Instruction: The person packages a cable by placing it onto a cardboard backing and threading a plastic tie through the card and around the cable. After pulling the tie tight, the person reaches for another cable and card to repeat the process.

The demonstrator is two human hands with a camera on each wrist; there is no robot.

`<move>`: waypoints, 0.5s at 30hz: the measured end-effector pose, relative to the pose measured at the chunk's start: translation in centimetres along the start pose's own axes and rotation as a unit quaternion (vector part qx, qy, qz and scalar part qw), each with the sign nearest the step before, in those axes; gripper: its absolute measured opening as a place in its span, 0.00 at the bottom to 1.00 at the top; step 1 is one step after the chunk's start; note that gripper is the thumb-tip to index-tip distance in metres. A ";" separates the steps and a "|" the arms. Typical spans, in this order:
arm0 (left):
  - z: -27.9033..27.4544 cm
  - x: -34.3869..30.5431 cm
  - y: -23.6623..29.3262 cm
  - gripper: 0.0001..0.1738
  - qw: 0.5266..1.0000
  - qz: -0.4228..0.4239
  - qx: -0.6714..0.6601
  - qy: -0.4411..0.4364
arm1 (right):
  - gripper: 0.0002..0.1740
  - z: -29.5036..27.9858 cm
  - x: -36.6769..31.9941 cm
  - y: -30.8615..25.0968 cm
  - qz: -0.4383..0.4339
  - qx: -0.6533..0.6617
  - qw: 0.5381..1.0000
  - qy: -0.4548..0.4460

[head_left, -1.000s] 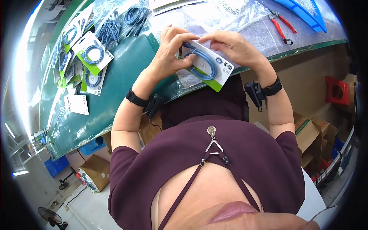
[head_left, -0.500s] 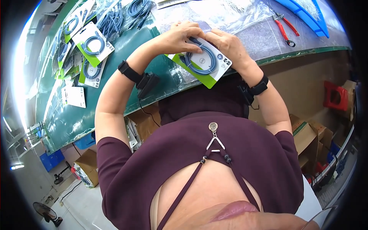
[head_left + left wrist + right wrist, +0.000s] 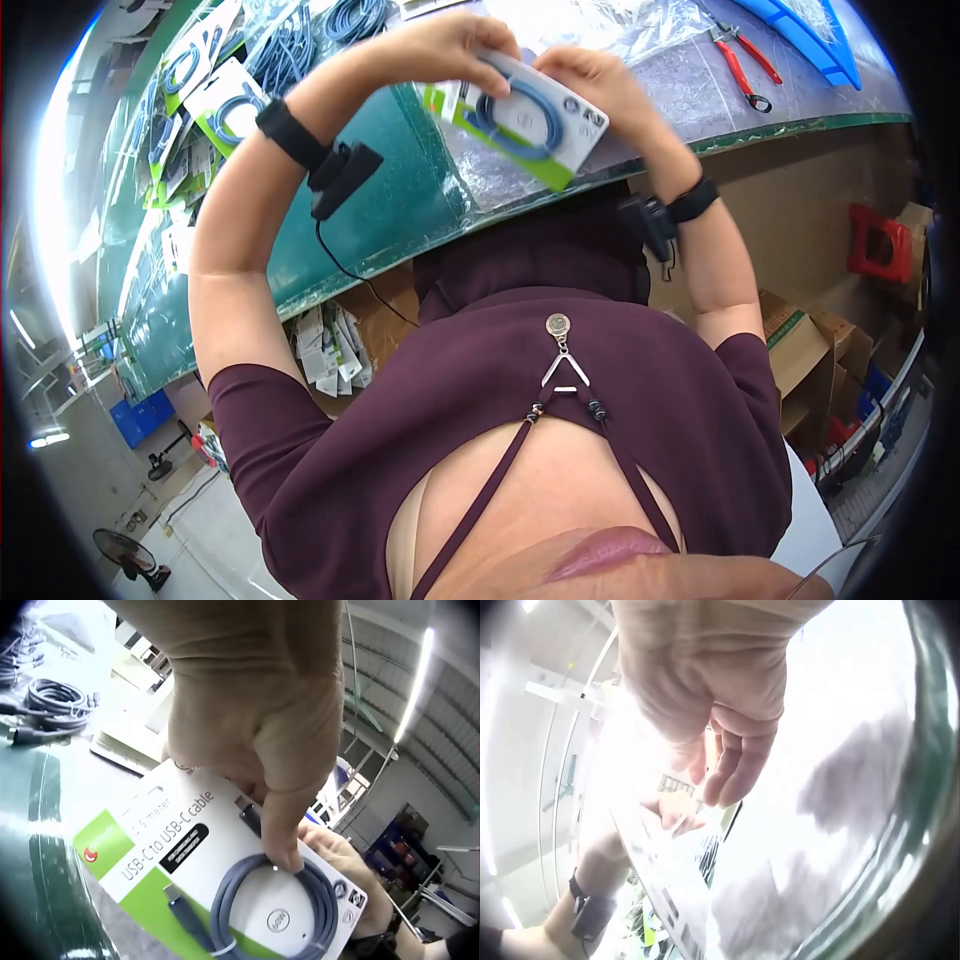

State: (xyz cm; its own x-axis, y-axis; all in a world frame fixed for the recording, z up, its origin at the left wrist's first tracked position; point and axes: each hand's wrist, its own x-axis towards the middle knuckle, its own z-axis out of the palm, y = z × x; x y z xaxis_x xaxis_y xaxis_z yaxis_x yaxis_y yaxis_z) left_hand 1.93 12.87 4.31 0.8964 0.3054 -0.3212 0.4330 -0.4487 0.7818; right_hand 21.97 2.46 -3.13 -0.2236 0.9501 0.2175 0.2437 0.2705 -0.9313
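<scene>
A carded USB-C cable (image 3: 566, 112), a blue-grey coil on a white and green card, is tilted above the near table edge. My left hand (image 3: 450, 50) grips the upper left of the card, its thumb pressing on the front by the coil. In the left wrist view the printed card front (image 3: 184, 802) faces the camera. At the card's upper right edge, my right hand (image 3: 600, 85) holds on with bent fingers, partly behind it. The right wrist view shows those curled fingers (image 3: 731, 772) beside the overexposed card.
Several carded cables (image 3: 222, 100) lie piled on the green table (image 3: 390, 180) at left, beside loose coiled cables (image 3: 285, 60). Red-handled cutters (image 3: 735, 75) and a blue tray (image 3: 800, 40) are at right. Below the table edge sit stacked cards (image 3: 335, 350) and cardboard boxes (image 3: 800, 340).
My left forearm has swung out to the left and upward, its elbow lifting. The card has turned and risen slightly, and the right hand has come in against its upper edge.
</scene>
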 end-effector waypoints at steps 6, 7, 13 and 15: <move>-3.1 1.3 1.1 0.14 0.996 -0.041 0.072 -0.024 | 0.19 -1.9 0.3 -5.0 0.127 -0.116 0.984 -0.042; -2.9 1.3 1.3 0.14 0.996 -0.040 0.072 -0.021 | 0.20 -1.1 0.3 -5.4 0.146 -0.177 0.971 -0.071; -0.3 -2.5 4.8 0.36 0.800 0.184 0.197 0.537 | 0.25 -0.6 -0.1 -3.3 0.136 0.062 0.989 0.002; 1.9 -3.2 0.8 0.30 0.781 0.184 0.006 0.597 | 0.25 -0.4 -0.6 -4.6 0.087 0.085 0.991 0.047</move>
State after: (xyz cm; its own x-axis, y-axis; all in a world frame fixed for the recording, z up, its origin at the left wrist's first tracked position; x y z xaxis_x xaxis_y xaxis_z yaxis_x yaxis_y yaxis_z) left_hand -0.40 9.92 4.99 0.2356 0.7158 0.6573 0.1736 -0.6965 0.6962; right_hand 21.38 0.73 1.15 -0.1023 0.9924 0.0680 0.1057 0.0789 -0.9913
